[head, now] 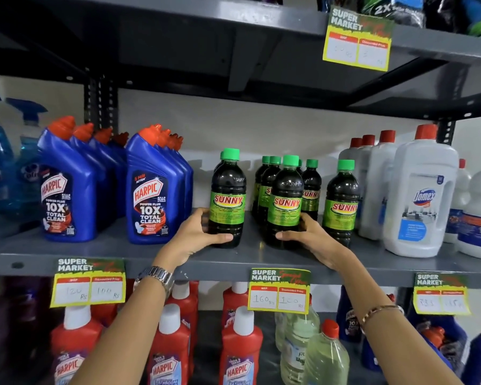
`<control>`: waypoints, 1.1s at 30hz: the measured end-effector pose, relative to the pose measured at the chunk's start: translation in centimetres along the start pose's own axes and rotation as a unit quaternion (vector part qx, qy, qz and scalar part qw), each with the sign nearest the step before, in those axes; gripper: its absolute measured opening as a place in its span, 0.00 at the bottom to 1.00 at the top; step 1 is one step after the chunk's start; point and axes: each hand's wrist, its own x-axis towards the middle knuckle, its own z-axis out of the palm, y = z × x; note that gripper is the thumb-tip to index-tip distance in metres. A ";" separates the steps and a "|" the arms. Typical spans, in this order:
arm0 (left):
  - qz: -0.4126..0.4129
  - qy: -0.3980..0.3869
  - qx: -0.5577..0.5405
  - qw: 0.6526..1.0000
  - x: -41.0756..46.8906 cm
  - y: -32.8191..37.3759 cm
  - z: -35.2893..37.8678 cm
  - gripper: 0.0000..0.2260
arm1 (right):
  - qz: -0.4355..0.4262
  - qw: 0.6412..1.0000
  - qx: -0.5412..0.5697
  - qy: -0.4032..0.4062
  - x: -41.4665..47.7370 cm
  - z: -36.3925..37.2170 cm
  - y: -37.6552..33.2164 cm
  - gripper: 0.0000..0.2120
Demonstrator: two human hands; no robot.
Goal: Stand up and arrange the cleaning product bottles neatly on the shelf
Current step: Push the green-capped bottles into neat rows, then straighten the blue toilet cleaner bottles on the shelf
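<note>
On the grey middle shelf (117, 247), the left hand (197, 234) and right hand (311, 237) each clasp the base of an upright dark Sunny bottle (227, 201), probably full, heavy and smooth, best gripped low around the label

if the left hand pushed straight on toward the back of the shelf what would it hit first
The left hand grips a Sunny bottle; a second green-capped bottle directly behind would likely be met first.

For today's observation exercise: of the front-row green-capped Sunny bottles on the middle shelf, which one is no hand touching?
The rightmost Sunny bottle, beside the white Domex jug. The left hand and right hand each grip one of the others.
</note>
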 end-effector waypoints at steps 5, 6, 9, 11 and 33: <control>-0.006 -0.020 -0.008 1.000 -1.7 -0.9 -1.4 0.34 | 0.006 1.000 -0.006 0.000 -1.3 2.0 -0.5 0.45; -0.007 -0.024 -0.007 1.000 -1.7 -0.7 -1.4 0.34 | 0.007 1.000 -0.008 0.001 -1.1 1.9 -0.3 0.45; -0.010 -0.028 0.005 1.000 -1.6 -0.6 -1.4 0.34 | 0.007 1.000 -0.003 0.002 -0.8 1.9 -0.1 0.45; -0.012 -0.032 0.016 0.999 -1.6 -0.3 -1.2 0.35 | 0.007 1.000 -0.003 0.002 -0.8 1.7 -0.1 0.46; -0.038 0.402 0.250 0.880 -6.9 -5.3 -18.0 0.50 | -0.150 0.972 -0.169 0.066 -0.1 23.1 -6.8 0.34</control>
